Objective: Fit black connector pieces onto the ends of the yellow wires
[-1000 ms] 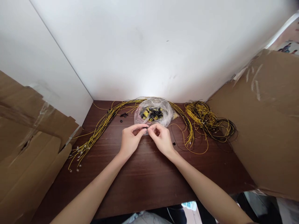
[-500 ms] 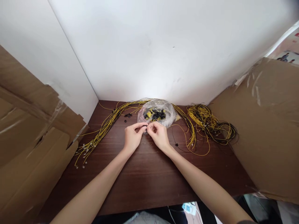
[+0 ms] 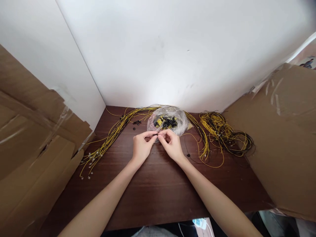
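At the centre of the frame the left hand [image 3: 141, 147] and the right hand [image 3: 172, 144] meet fingertip to fingertip above the dark brown wood-grain bench [image 3: 153, 191]. Between them sits a tiny black plastic piece [image 3: 155, 134], pinched by the thumb and forefinger of the left hand; the right hand's grip is also pressed together at the same spot, though whether it nips the piece itself or a thin wire running from it cannot be told.

Just behind the fingers lies a crumpled clear plastic bag [image 3: 168, 122], glossy and rounded, holding a heap of small black and yellow parts. A long loose bundle of thin yellow wires [image 3: 108, 138] sweeps from the bag toward the lower left, its ends tipped with small pale terminals. At centre right a tangled coil of yellow and black wires [image 3: 225, 133] rests on the bench. A few loose black bits [image 3: 136, 122] lie left of the bag.

Flat brown cardboard sheets with shiny tape strips stand at the left [image 3: 32, 154] and right [image 3: 283, 138] edges.
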Available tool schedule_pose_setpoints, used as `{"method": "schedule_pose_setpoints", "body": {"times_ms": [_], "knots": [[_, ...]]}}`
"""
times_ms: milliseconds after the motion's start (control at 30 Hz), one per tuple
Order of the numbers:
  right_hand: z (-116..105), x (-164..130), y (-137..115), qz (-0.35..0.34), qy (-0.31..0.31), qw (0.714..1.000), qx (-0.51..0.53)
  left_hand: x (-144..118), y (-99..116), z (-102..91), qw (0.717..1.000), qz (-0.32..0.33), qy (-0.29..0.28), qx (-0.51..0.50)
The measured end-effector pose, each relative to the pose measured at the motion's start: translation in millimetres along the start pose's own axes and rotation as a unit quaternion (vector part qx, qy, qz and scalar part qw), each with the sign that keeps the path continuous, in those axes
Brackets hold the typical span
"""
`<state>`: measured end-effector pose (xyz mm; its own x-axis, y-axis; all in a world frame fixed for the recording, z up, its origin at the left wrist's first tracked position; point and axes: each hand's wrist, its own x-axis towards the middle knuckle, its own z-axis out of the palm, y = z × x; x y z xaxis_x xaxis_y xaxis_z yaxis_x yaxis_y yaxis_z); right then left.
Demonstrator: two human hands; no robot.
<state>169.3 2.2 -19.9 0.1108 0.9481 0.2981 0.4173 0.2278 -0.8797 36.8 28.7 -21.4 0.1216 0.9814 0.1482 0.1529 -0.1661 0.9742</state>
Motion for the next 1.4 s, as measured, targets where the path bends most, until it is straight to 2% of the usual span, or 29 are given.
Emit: {"method": "schedule_pose_setpoints", "body": {"times_ms": [333,533,900,1400], "knots": [[1.2,-1.5,7.4,0.019,0.018,0.997,0.069,0.4,2.7,-0.9,1.0,0.011,-0.02,0.013],[1.7,-1.9,11.2,0.017,0.022,0.998,0.059,0.8,2.8,-2.1,0.999,0.023,-0.028,0.04],[3.5,-2.3,12.6,0.012,0.036,0.998,0.045,-3.6,3.1,3.6,1.0,0.007,-0.013,0.015],[5.9,-1.3,13.7,0.004,0.044,0.995,0.089,-5.5,3.3,5.9,1.0,-0.017,-0.008,-0.006]]}}
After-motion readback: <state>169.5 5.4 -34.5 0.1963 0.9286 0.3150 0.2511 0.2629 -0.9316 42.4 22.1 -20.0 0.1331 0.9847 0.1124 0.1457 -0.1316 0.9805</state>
